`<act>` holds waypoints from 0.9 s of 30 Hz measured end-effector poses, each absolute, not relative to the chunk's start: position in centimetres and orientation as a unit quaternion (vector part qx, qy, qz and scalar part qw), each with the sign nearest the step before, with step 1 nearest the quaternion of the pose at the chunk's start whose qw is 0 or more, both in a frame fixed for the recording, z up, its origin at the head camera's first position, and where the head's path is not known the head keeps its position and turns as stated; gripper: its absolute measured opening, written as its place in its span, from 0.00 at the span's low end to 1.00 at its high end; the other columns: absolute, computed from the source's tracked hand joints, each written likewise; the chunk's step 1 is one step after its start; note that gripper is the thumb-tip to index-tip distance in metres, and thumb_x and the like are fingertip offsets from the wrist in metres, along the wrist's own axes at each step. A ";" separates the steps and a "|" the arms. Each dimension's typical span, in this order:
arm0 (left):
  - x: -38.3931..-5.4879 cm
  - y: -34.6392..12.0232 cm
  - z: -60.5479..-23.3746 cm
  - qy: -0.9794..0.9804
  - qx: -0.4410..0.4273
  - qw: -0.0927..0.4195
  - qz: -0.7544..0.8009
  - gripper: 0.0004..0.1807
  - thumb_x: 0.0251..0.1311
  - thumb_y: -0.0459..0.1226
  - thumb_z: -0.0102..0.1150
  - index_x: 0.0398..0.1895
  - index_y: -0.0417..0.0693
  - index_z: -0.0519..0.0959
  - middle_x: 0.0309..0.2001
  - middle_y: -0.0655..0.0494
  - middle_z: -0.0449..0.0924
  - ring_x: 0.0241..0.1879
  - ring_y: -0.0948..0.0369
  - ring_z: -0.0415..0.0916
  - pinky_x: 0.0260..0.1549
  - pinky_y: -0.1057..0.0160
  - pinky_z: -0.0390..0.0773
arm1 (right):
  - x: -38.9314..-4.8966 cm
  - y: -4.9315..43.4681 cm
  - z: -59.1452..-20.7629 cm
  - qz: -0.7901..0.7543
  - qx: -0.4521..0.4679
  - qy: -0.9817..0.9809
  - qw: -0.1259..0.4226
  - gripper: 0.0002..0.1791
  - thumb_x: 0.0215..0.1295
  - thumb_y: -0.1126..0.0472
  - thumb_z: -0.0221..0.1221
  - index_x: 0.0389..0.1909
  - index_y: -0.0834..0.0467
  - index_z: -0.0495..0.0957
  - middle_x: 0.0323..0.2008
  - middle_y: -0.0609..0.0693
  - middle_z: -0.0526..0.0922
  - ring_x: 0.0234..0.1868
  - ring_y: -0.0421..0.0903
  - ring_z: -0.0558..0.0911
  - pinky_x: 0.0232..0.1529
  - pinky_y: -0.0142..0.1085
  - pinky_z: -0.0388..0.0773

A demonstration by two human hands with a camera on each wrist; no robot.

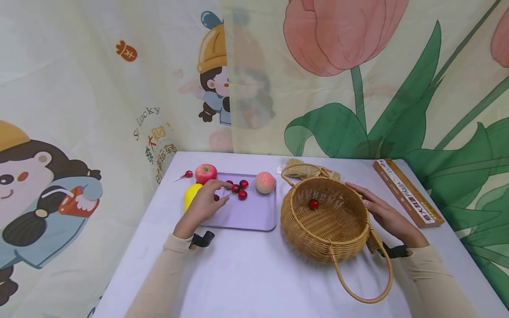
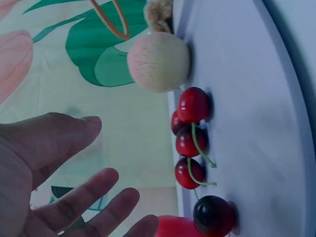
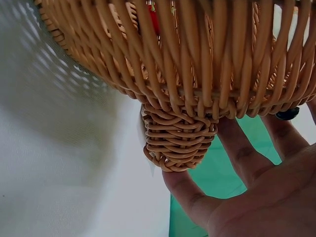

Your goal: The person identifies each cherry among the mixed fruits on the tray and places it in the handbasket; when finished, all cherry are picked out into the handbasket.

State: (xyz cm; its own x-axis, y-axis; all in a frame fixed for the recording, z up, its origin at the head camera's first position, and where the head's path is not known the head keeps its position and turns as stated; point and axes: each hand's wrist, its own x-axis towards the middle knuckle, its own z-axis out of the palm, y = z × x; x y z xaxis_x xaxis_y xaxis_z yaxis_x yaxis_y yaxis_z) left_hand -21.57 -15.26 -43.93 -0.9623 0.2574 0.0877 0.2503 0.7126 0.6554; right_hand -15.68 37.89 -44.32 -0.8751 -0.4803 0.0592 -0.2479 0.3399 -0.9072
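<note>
Head view: a lilac tray (image 1: 246,216), flat with rounded corners, lay on the white tabletop (image 1: 238,274). I counted five glossy cherries (image 1: 242,194) on it and one peach (image 1: 265,182), fuzzy-looking, at its far right corner. One red apple (image 1: 206,173) sat at the far left corner; one yellow fruit (image 1: 191,194) was partly hidden by my left hand (image 1: 204,203), which hovered low over the tray. One red-headed stick (image 1: 188,174) lay farther left. My right hand (image 1: 391,217) rested against the round wicker basket (image 1: 306,240), which had two looped handles (image 1: 367,301) and one red cherry (image 1: 313,204) inside. The basket blocked part of one clear packet (image 1: 300,171); one long box (image 1: 409,194) lay to the right.

Left wrist view: my thumb and fingers were spread, nothing between them. Five cherries again, smooth, thin green stems visible.

Right wrist view: my fingers were apart, straight rather than clenched, one fingertip touching the woven lump (image 3: 175,138) beneath the slatted weave. Red showed through the gaps.
</note>
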 end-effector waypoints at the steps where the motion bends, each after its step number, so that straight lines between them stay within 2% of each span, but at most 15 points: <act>1: -21.7 -15.2 -44.1 0.929 0.137 0.008 0.345 0.23 0.68 0.35 0.69 0.66 0.47 0.82 0.67 0.41 0.77 0.64 0.41 0.77 0.61 0.43 0.86 | -15.7 37.9 -44.3 -0.529 -0.221 0.812 0.111 0.31 0.88 0.60 0.35 0.87 0.53 0.47 0.83 0.32 0.57 0.76 0.17 0.59 0.64 0.14 0.60; 11: -22.5 -14.0 -45.0 0.951 0.122 0.026 0.282 0.25 0.67 0.35 0.70 0.68 0.46 0.81 0.65 0.42 0.79 0.64 0.47 0.77 0.65 0.44 0.83 | -15.6 37.9 -44.4 -0.531 -0.228 0.809 0.111 0.31 0.88 0.60 0.34 0.87 0.54 0.47 0.84 0.35 0.56 0.77 0.18 0.58 0.65 0.13 0.59; 27: -23.3 -13.3 -45.8 0.969 0.089 0.028 0.228 0.25 0.68 0.32 0.68 0.68 0.45 0.81 0.60 0.41 0.80 0.58 0.47 0.76 0.66 0.46 0.82 | -15.6 37.9 -44.1 -0.531 -0.227 0.808 0.114 0.32 0.88 0.60 0.34 0.87 0.54 0.46 0.83 0.32 0.56 0.76 0.18 0.58 0.65 0.13 0.59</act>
